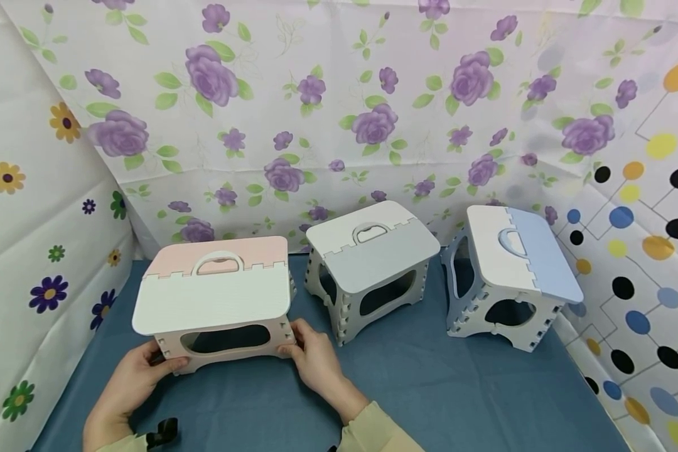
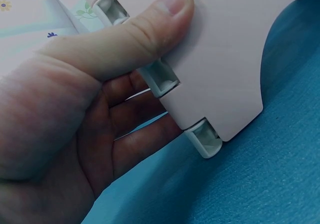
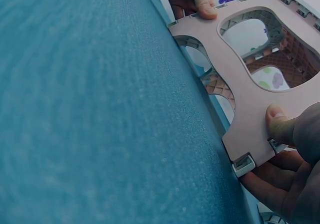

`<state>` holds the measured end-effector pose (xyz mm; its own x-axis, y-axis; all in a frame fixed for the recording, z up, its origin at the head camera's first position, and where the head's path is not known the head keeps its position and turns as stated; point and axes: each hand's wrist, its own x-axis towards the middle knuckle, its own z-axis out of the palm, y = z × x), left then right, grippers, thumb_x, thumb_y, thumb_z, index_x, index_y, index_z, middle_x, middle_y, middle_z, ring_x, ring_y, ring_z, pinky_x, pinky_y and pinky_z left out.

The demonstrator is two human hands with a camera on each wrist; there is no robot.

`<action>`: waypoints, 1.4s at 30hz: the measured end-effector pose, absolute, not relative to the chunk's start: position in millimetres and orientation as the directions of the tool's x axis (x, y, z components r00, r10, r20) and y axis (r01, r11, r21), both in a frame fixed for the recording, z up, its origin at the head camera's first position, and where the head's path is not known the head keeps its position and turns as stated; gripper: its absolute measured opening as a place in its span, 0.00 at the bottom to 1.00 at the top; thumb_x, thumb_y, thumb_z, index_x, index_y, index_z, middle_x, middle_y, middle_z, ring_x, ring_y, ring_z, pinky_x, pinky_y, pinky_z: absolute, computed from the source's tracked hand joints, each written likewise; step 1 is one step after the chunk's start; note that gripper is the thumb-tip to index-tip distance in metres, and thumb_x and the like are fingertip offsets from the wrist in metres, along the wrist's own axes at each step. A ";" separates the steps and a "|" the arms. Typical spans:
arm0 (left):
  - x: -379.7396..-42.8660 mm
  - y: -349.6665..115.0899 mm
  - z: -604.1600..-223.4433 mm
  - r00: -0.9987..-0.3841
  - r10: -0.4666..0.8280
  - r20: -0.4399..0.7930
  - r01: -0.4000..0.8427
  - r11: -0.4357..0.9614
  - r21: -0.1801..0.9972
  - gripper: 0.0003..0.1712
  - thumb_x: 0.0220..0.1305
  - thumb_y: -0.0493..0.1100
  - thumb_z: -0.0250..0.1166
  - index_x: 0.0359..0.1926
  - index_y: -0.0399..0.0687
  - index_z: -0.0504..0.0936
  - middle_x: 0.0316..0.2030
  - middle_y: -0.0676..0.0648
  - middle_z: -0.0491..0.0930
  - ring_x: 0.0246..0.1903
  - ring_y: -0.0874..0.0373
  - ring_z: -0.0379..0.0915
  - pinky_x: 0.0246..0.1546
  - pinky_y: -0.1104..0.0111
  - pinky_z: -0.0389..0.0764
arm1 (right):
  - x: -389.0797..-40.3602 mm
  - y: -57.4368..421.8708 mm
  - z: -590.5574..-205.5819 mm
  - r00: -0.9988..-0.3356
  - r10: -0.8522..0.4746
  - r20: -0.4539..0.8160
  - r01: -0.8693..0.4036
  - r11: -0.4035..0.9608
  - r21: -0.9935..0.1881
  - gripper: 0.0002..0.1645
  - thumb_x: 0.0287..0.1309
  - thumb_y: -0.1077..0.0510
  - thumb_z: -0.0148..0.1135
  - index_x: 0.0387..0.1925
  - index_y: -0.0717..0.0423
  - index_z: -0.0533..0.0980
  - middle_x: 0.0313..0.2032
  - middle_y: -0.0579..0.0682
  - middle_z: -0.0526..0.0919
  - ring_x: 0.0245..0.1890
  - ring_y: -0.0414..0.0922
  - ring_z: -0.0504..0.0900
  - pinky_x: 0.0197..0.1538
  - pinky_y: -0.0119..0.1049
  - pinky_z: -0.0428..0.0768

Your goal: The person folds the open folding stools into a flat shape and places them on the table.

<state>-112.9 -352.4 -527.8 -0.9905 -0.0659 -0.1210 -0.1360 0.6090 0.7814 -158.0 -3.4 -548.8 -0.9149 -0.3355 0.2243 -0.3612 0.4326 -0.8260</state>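
A pink and white folding step stool [image 1: 215, 301] stands unfolded on the left part of the table, its carry handle [image 1: 219, 260] raised on top. My left hand [image 1: 132, 380] grips the stool's front left leg, thumb on the pink front panel [image 2: 220, 49] and fingers behind the hinged edge. At the other end my right hand [image 1: 316, 358] holds the front right leg, its thumb [image 3: 277, 121] pressed on the panel and the fingers curled round the side. Part of each hand's fingers is hidden behind the legs.
A grey and white folding stool [image 1: 375, 257] stands in the middle, close to the right of the pink one. Farther right is a blue and white folding stool [image 1: 520, 257]. Blue cloth [image 1: 429, 389] covers the table, and a flowered curtain [image 1: 328, 107] hangs behind.
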 end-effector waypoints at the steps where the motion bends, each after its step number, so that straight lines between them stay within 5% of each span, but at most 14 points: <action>1: -112.8 -352.3 -527.5 -0.990 -0.066 -0.121 -0.136 0.609 0.781 0.36 0.73 0.50 0.73 0.69 0.29 0.75 0.60 0.30 0.82 0.52 0.46 0.82 0.41 0.72 0.82 | -157.9 -3.4 -548.8 -0.916 -0.336 0.222 -0.359 0.433 -0.827 0.16 0.70 0.49 0.71 0.55 0.45 0.80 0.47 0.43 0.91 0.39 0.31 0.84 0.42 0.31 0.81; 42: -113.6 -351.3 -527.6 -0.993 -0.058 -0.106 -0.119 0.620 0.776 0.33 0.72 0.49 0.74 0.67 0.29 0.77 0.58 0.32 0.83 0.49 0.49 0.82 0.40 0.70 0.82 | -157.2 -3.0 -547.8 -0.910 -0.333 0.248 -0.380 0.430 -0.819 0.15 0.69 0.50 0.71 0.53 0.46 0.80 0.46 0.44 0.91 0.38 0.32 0.83 0.41 0.31 0.81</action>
<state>-113.6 -351.3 -527.6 -0.9927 -0.0583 -0.1056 -0.1189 0.6199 0.7756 -157.2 -3.0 -547.8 -0.9098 -0.3330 0.2477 -0.3803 0.4297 -0.8190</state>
